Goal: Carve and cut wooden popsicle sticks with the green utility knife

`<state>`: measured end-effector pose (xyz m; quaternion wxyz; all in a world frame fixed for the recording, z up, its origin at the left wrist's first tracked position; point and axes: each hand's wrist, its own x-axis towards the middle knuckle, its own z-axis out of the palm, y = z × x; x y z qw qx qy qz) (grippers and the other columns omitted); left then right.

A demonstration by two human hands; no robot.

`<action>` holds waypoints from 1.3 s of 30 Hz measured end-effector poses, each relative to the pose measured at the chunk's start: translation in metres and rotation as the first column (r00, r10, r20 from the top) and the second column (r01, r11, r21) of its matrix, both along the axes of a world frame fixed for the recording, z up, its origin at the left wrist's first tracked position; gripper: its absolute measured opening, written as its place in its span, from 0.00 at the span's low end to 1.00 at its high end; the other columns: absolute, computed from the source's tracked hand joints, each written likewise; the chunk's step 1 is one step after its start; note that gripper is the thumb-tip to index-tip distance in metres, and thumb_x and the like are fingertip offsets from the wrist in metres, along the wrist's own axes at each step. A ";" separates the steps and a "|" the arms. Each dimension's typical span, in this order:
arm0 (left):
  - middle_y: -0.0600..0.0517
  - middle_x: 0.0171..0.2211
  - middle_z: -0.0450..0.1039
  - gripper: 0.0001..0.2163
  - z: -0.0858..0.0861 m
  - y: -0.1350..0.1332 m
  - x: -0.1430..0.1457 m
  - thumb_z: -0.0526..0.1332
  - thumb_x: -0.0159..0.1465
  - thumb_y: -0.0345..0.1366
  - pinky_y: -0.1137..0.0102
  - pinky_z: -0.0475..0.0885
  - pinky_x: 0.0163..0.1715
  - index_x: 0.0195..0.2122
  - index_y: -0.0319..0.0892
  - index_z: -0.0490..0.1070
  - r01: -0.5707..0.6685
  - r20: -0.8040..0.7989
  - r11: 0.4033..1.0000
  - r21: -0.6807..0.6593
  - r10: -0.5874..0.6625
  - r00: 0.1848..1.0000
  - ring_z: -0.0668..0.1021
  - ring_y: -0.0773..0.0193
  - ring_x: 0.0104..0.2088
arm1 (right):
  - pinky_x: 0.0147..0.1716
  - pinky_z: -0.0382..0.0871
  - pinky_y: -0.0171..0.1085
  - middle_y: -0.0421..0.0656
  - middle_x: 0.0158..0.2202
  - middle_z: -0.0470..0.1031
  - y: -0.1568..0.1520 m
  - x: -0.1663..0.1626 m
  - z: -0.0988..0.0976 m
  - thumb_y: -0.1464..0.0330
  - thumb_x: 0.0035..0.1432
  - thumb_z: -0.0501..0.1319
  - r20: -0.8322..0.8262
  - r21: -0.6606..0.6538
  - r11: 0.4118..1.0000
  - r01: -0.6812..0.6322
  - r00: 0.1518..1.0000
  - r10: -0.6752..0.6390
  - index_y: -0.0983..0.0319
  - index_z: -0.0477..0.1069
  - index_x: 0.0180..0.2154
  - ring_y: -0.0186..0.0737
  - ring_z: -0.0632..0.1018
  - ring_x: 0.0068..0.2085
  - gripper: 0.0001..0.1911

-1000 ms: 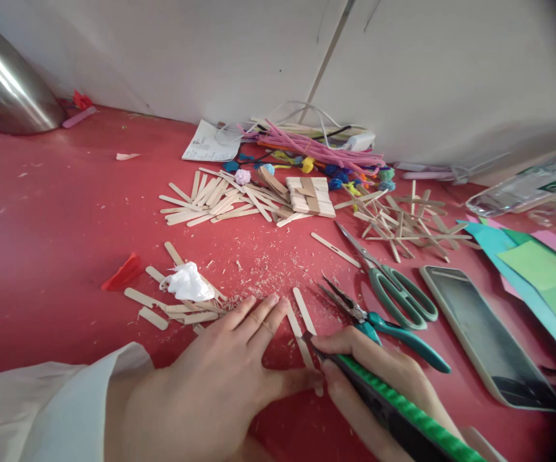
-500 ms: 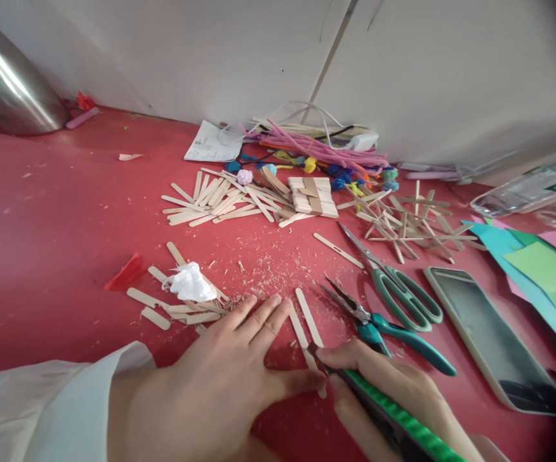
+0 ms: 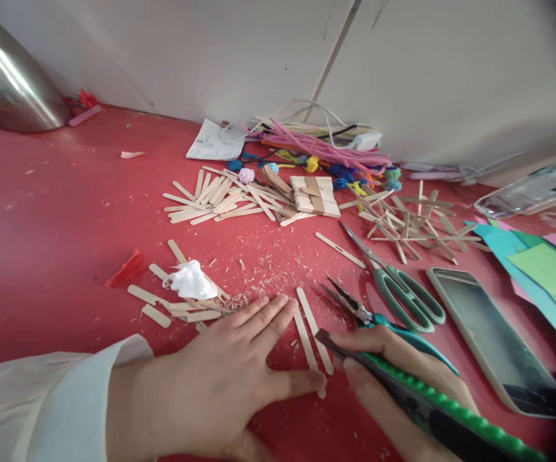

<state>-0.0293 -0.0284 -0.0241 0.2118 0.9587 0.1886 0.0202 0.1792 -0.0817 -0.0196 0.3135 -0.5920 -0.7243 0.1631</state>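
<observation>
- Left hand: palm down, spread flat, fingers extended and close together, thumb out to the side; grips nothing. Thumb tip rests on the lower end of the near stick.
- Right hand: closed around a green-and-black cutter, thumb and index finger near its dark tip.
- Far stick: just right of the near stick, between the two hands, roughly parallel to it. Cutter tip is over or against this stick; contact cannot be determined.
- Pliers: just beyond the right hand, handles partly hidden by it, jaws parted.
- Wood shavings: scattered over the red tabletop directly beyond the left hand's fingertips.
- White lump: beyond the left hand and to its left, lying on cut stick pieces.
- Scissors: beyond the pliers as seen from the right hand, blades together.
- Phone: to the right of the right hand, lying flat.
- Slotted stick: well beyond the right hand, near the scissors' points.
- Loose stick pile and strapped bundle: well beyond the left hand, adjoining one another.
- Coloured paper: farther right, past the phone from the right hand.
</observation>
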 end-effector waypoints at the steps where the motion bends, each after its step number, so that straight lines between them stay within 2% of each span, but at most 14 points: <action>1: 0.42 0.64 0.38 0.33 0.001 0.002 0.000 0.55 0.54 0.57 0.51 0.52 0.54 0.58 0.52 0.54 0.017 0.002 1.000 0.001 -0.017 1.000 0.47 0.43 0.61 | 0.17 0.68 0.29 0.39 0.26 0.77 0.001 -0.001 0.000 0.71 0.53 0.54 -0.013 -0.005 1.000 0.023 1.000 -0.023 0.57 0.68 0.33 0.36 0.78 0.26 0.06; 6: 0.42 0.61 0.49 0.30 0.003 0.004 0.000 0.52 0.56 0.58 0.53 0.55 0.54 0.57 0.51 0.58 0.069 0.096 0.994 0.090 -0.077 0.992 0.55 0.45 0.59 | 0.20 0.68 0.30 0.38 0.27 0.76 0.002 0.001 -0.002 0.69 0.53 0.55 -0.027 -0.027 0.997 0.066 0.997 -0.067 0.57 0.69 0.33 0.35 0.77 0.27 0.05; 9: 0.43 0.54 0.60 0.27 0.003 -0.001 0.001 0.51 0.57 0.57 0.56 0.58 0.52 0.55 0.51 0.61 0.061 0.129 0.988 0.145 -0.080 0.988 0.64 0.50 0.54 | 0.21 0.68 0.30 0.38 0.28 0.76 0.004 0.003 -0.002 0.69 0.53 0.54 -0.035 -0.044 0.997 0.064 0.997 -0.066 0.56 0.68 0.33 0.34 0.77 0.27 0.05; 12: 0.44 0.48 0.65 0.27 0.001 -0.004 0.003 0.50 0.58 0.57 0.58 0.60 0.51 0.54 0.49 0.62 0.040 0.139 0.983 0.182 -0.066 0.988 0.67 0.51 0.50 | 0.21 0.68 0.31 0.38 0.27 0.76 0.004 0.003 -0.002 0.70 0.53 0.54 -0.054 -0.046 0.997 0.061 0.997 -0.063 0.57 0.68 0.33 0.34 0.76 0.26 0.05; 19: 0.46 0.48 0.66 0.28 -0.004 -0.001 0.002 0.48 0.57 0.59 0.60 0.60 0.51 0.51 0.45 0.65 0.009 0.151 0.973 0.230 -0.045 0.988 0.67 0.54 0.48 | 0.22 0.68 0.31 0.38 0.28 0.76 0.004 0.002 -0.003 0.70 0.53 0.55 -0.086 -0.069 0.997 0.035 0.995 -0.041 0.57 0.68 0.33 0.35 0.77 0.28 0.05; 26: 0.45 0.49 0.66 0.26 0.000 0.001 0.001 0.48 0.60 0.55 0.60 0.59 0.52 0.46 0.39 0.68 -0.054 0.169 0.956 0.289 0.004 0.986 0.65 0.52 0.50 | 0.21 0.68 0.30 0.38 0.28 0.76 0.004 0.003 -0.004 0.71 0.53 0.55 -0.041 -0.042 0.999 0.027 0.999 -0.028 0.57 0.67 0.33 0.35 0.77 0.27 0.05; 31: 0.46 0.44 0.68 0.16 -0.001 -0.001 0.003 0.56 0.60 0.46 0.61 0.64 0.47 0.43 0.39 0.69 -0.107 0.136 0.950 0.293 0.069 0.988 0.68 0.55 0.45 | 0.20 0.67 0.29 0.37 0.26 0.75 0.004 0.000 -0.003 0.71 0.53 0.54 -0.070 -0.064 0.998 0.019 0.997 -0.024 0.57 0.66 0.33 0.35 0.77 0.28 0.05; 35: 0.48 0.42 0.70 0.09 -0.001 0.000 0.003 0.53 0.64 0.36 0.63 0.66 0.43 0.41 0.39 0.69 -0.102 0.146 0.947 0.304 0.059 0.987 0.70 0.58 0.42 | 0.19 0.66 0.29 0.35 0.23 0.74 0.005 -0.001 -0.003 0.71 0.52 0.54 -0.074 -0.064 0.998 0.006 0.997 -0.010 0.56 0.67 0.30 0.34 0.76 0.24 0.05; 39: 0.50 0.42 0.71 0.09 -0.003 0.002 0.002 0.51 0.64 0.29 0.65 0.67 0.40 0.41 0.39 0.69 -0.048 0.154 0.956 0.291 0.003 0.988 0.70 0.59 0.43 | 0.18 0.66 0.30 0.37 0.23 0.75 0.003 -0.002 -0.004 0.71 0.52 0.54 -0.051 -0.103 0.995 0.007 0.999 -0.012 0.57 0.67 0.30 0.34 0.76 0.23 0.05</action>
